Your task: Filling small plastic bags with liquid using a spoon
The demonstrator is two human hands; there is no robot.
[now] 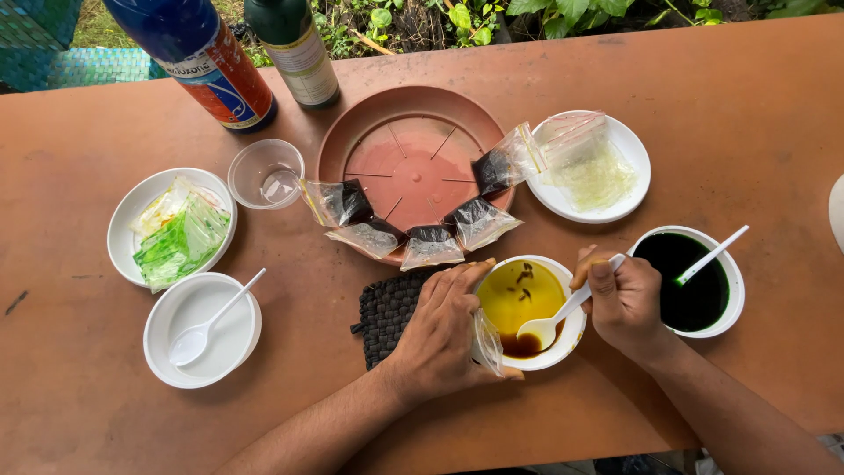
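Note:
My left hand holds a small clear plastic bag against the near-left rim of a white bowl of brown-yellow liquid. My right hand grips a white plastic spoon whose scoop sits in that liquid. Under my left hand lies a dark woven mat. Several small filled bags with dark contents rest on the rim of a brown round tray just beyond the bowl.
A white bowl of dark green liquid with a spoon stands at right. Plates hold clear bags and green bags. There is also an empty bowl with spoon, a clear cup and two bottles.

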